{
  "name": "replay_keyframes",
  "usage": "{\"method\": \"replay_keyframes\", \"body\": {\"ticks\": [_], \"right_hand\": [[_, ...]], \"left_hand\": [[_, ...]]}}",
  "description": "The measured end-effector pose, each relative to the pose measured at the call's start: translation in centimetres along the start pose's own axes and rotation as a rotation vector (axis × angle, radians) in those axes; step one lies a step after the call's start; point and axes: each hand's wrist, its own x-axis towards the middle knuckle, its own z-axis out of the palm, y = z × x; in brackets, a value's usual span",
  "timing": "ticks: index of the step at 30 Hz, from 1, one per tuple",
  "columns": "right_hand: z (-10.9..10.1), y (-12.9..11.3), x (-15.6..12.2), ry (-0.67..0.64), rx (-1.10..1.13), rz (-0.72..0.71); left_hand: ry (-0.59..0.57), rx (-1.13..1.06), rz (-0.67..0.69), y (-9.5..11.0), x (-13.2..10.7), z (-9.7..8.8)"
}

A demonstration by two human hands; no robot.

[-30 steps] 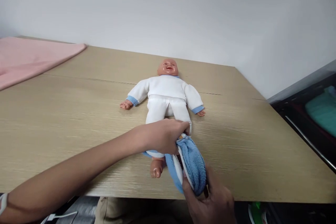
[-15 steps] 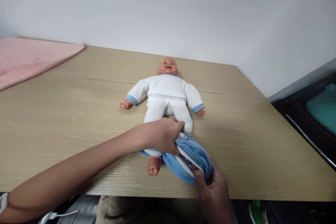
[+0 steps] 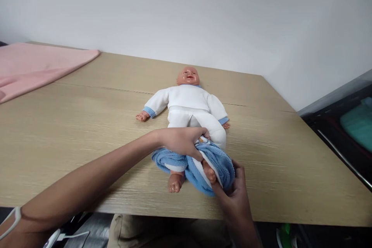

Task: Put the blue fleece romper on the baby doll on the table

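A baby doll (image 3: 188, 97) in a white top with blue cuffs lies on its back, feet toward me. Blue terry pants (image 3: 216, 162) with white trim are bunched around its lower legs. My left hand (image 3: 188, 141) grips the upper edge of the pants at the leg on the right, fingers partly hidden by cloth. My right hand (image 3: 234, 197) is closed on the same bunched leg from the right, thumb at the opening. One doll foot (image 3: 209, 172) pokes out of that opening; the other foot (image 3: 176, 182) shows bare below the left cuff.
The wooden table (image 3: 290, 170) runs back to a pale wall. A pink cloth (image 3: 43, 66) lies at the far left. To the right of the table stands a dark container (image 3: 328, 128) with a green item in it. A white cable (image 3: 74, 235) hangs below the table edge.
The doll's leg on the right has bent outward at the knee, and its foot now shows through the pants opening. Both hands keep hold of the pants. The view has shifted slightly.
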Motion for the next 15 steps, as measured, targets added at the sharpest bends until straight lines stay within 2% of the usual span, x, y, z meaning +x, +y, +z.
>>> {"method": "replay_keyframes", "body": {"ticks": [3,8,12,15], "right_hand": [[0.0,0.2,0.7,-0.007,0.017,-0.069],[-1.7,-0.4,2.7,-0.097,-0.156,-0.245],[-2.6,-1.3,4.3,-0.184,-0.277,-0.294],[-2.6,-2.0,5.2,-0.242,-0.346,-0.278]], "left_hand": [[0.042,-0.027,0.031,-0.5,0.2,0.1],[0.136,0.046,0.156,-1.1,-0.1,0.7],[0.100,0.106,0.306,-1.7,-1.0,0.6],[0.109,0.153,0.363,-2.1,-1.5,0.5]]}}
